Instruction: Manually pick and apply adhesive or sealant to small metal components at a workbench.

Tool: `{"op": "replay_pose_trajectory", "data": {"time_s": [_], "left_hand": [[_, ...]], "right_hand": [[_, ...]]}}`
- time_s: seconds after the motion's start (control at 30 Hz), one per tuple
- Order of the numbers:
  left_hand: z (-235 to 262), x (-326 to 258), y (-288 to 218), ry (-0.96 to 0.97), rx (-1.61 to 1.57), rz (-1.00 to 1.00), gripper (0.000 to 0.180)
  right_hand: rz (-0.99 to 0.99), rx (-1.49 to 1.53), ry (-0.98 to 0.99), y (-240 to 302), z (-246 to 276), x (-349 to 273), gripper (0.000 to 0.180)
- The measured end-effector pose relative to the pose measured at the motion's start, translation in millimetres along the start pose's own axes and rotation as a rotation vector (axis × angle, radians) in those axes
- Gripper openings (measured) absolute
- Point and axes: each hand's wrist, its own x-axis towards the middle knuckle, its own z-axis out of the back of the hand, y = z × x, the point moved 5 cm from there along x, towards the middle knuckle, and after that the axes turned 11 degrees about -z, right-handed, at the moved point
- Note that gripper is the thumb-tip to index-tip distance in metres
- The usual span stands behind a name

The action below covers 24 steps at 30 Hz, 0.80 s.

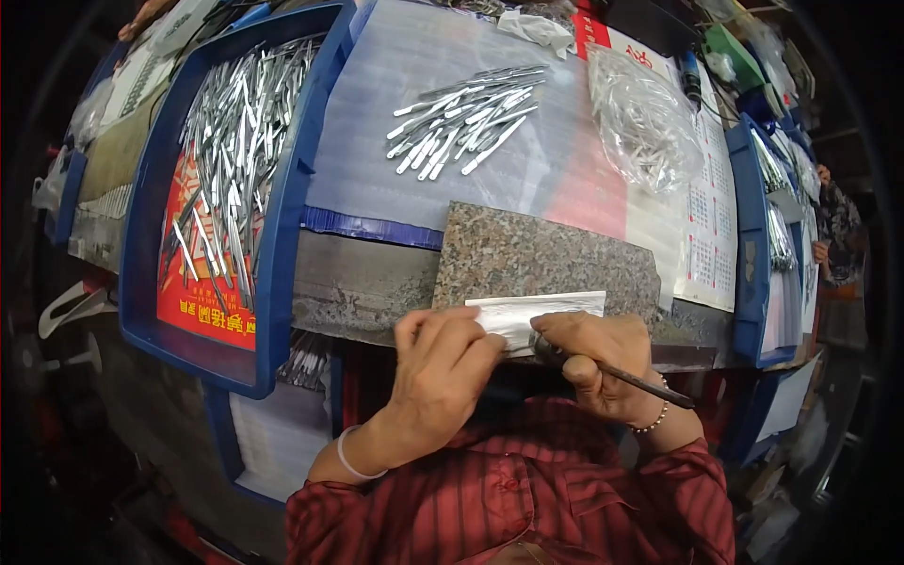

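A small whitish, shiny sheet (508, 315) lies along the near edge of a speckled granite slab (546, 250). My left hand (438, 367) is closed, its bent fingers pressed on the left end of the sheet; whether a small piece is under the fingertips I cannot tell. My right hand (598, 363) is closed around a tool with a thin dark handle (650, 386) that slants down to the right. The working end of this tool is mostly hidden by the fingers, against the right part of the sheet.
Beyond the slab, a pile of slim silvery metal strips (466, 118) lies on the plastic-covered bench. A deep blue tray (292, 198) with many more strips stands left. A clear plastic bag (645, 122) lies back right, and another blue tray (749, 235) stands at the right edge.
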Motion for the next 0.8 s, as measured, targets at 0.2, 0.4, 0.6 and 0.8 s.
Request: {"op": "replay_pose_trajectory", "data": {"time_s": [0.2, 0.4, 0.6, 0.8], "left_hand": [[10, -14, 3, -0.025, 0.058, 0.046, 0.027], [12, -9, 5, 0.011, 0.035, 0.058, 0.02], [10, -12, 5, 0.009, 0.06, 0.041, 0.021], [12, -7, 3, 0.023, 0.031, 0.058, 0.023]], "right_hand": [[0.186, -0.005, -0.123, 37, 29, -3, 0.033], [0.062, -0.054, 0.091, 21, -26, 21, 0.031], [0.167, -0.003, -0.056, 30, 1, 8, 0.035], [0.012, -0.016, 0.082, 24, -18, 11, 0.024]]}}
